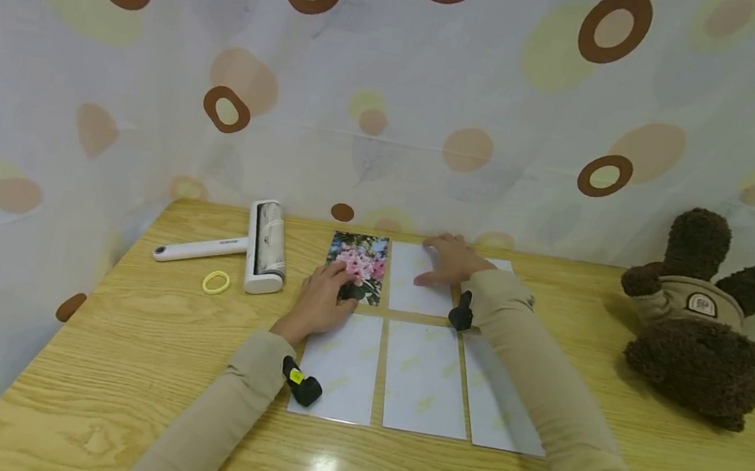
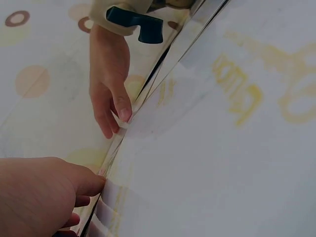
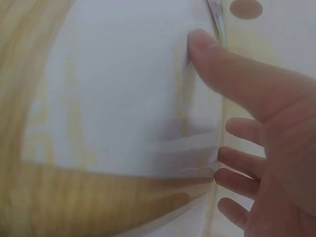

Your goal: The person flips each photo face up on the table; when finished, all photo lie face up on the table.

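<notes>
A photo of pink flowers (image 1: 370, 260) lies face up at the back of the table, and my left hand (image 1: 321, 301) rests on its left and lower part. To its right, a white card (image 1: 406, 289) with faint yellow markings lies flat. My right hand (image 1: 450, 263) is spread over that card, thumb on its surface and fingers at the far edge, as the right wrist view of the card (image 3: 123, 98) shows. Three more white cards lie in the front row, the middle one (image 1: 425, 385) uncovered. Another white card (image 1: 504, 266) is mostly hidden behind my right wrist.
Left of the photo lie a white lint roller (image 1: 267, 245) with a long handle and a small yellow ring (image 1: 216, 283). A dark brown plush toy (image 1: 693, 365) sits at the right. A patterned curtain (image 1: 386, 173) hangs along the table's back edge.
</notes>
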A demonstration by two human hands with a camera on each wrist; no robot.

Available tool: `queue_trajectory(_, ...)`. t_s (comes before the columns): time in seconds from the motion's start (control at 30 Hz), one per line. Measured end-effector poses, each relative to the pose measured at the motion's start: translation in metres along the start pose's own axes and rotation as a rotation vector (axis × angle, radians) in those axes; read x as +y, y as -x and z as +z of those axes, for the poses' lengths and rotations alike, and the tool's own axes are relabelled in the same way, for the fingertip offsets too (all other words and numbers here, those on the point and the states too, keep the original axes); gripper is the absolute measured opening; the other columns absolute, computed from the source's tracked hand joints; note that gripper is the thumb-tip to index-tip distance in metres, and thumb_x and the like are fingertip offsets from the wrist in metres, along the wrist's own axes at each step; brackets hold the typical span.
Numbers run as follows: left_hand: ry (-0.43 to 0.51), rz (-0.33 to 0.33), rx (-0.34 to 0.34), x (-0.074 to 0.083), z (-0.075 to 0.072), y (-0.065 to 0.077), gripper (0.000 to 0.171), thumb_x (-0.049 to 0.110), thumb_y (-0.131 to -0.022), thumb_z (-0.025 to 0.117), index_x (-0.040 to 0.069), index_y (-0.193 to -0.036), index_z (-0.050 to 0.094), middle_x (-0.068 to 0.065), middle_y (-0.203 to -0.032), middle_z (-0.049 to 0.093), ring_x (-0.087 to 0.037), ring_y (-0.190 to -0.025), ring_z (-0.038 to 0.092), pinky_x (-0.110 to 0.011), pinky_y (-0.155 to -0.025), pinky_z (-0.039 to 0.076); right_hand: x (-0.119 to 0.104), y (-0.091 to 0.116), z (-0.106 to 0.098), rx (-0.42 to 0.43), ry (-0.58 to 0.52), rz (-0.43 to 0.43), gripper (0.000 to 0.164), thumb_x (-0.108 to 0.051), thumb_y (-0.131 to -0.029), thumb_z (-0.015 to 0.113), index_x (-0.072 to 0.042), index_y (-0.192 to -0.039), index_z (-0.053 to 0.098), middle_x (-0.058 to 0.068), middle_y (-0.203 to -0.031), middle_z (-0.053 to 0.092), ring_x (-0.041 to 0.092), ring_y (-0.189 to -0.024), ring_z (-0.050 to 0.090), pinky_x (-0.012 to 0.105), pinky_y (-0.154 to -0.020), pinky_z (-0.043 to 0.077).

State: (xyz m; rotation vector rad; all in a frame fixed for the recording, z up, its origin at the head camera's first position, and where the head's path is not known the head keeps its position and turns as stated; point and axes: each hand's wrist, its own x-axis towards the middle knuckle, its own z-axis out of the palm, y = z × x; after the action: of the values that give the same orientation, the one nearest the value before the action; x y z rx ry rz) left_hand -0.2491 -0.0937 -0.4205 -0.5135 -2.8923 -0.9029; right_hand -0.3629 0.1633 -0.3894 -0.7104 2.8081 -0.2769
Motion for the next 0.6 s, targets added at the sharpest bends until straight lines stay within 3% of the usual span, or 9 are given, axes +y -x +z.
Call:
queue_trajectory(0.17,0.001,-0.018,-0.015,0.001,-0.001,0.001,0.044,0.020,-0.091,0.062,0.000,-0.130,0.056,-0.021,-0.147,0.040,-0.038,-0.137,0.033,-0.058,-0.110,0.026,0.000,0.000,-0.002,0.009,-0.010,0.013,0.085,-0.043,-0.079,0.076,0.000,-0.143,0.041,0.026,-0.146,0.037,0.045,-0.132,0.030,0.061,-0.107,0.029)
queue_trajectory(0.3,0.014,-0.025,-0.014,0.002,-0.003,0.000,0.042,0.020,-0.091,0.061,0.000,-0.128,0.057,-0.020,-0.148,0.039,-0.038,-0.138,0.031,-0.057,-0.111,0.024,-0.005,0.001,-0.006,0.045,-0.035,-0.002,0.085,-0.038,-0.075,0.081,0.004,-0.139,0.043,0.031,-0.138,0.040,0.046,-0.126,0.035,0.057,-0.105,0.033)
queue_trajectory(0.43,0.033,-0.019,-0.001,0.003,-0.004,0.000,0.039,0.019,-0.090,0.061,0.000,-0.124,0.058,-0.021,-0.148,0.038,-0.038,-0.138,0.031,-0.058,-0.111,0.023,-0.009,0.001,-0.006,0.092,-0.082,0.036,0.092,-0.034,-0.068,0.087,0.001,-0.139,0.041,0.028,-0.128,0.037,0.042,-0.115,0.040,0.055,-0.099,0.036)
queue_trajectory(0.6,0.074,-0.012,0.025,0.006,-0.003,-0.001,0.053,0.017,-0.091,0.060,-0.003,-0.137,0.045,-0.023,-0.148,0.038,-0.038,-0.138,0.032,-0.052,-0.114,0.025,-0.012,-0.001,-0.005,0.135,-0.130,0.092,0.098,-0.032,-0.063,0.090,-0.003,-0.141,0.040,0.023,-0.126,0.031,0.040,-0.105,0.042,0.054,-0.093,0.040)
